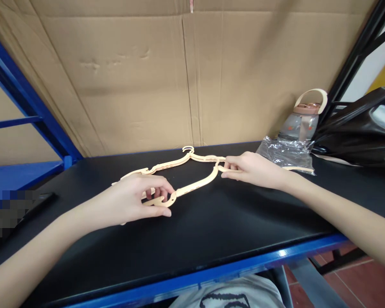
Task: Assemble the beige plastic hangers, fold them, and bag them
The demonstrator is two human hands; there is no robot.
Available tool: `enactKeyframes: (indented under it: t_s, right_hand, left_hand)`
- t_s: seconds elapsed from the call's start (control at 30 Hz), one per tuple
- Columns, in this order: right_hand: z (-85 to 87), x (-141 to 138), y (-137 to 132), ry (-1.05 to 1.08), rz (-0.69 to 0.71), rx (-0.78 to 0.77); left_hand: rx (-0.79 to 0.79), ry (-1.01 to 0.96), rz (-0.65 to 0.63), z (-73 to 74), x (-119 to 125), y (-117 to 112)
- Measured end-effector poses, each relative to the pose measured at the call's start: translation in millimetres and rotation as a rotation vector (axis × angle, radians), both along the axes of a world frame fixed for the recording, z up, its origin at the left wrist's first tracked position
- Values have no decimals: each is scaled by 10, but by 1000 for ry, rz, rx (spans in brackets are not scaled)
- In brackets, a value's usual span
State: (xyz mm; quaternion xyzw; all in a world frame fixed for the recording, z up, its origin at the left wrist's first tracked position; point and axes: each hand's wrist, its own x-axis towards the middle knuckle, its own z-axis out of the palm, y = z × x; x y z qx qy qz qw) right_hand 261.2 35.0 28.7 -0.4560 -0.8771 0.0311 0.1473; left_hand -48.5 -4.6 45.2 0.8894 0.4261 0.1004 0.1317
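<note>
A cream plastic clothes hanger lies across the black tabletop in front of me. My left hand is closed around its left end, thumb and fingers on either side of the notched tip. At the other side, my right hand pinches a cream arm beside the hanger's middle joint, and the fingers cover part of it. Just behind lies a second cream hanger, its hook pointing toward the cardboard. More cream pieces show under and beside my left hand, partly hidden by it.
A clear bottle with a brown lid and cream handle stands at the back right. Crinkled clear plastic bags lie before it, next to a black bag. Cardboard walls the back; a blue rail edges the front.
</note>
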Motion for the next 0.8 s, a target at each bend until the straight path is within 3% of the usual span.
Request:
enactKeyframes:
  t_s: [0.3, 0.57, 0.8]
  right_hand:
    - [-31, -17, 15, -44, 26, -111]
    - [-33, -29, 10, -42, 84, -182]
    - [-77, -80, -57, -37, 188, -210]
  left_hand:
    - [-186, 0, -24, -121, 105, -41]
    - [-249, -32, -201, -120, 157, -104]
    - [-122, -37, -305, -118, 232, -163]
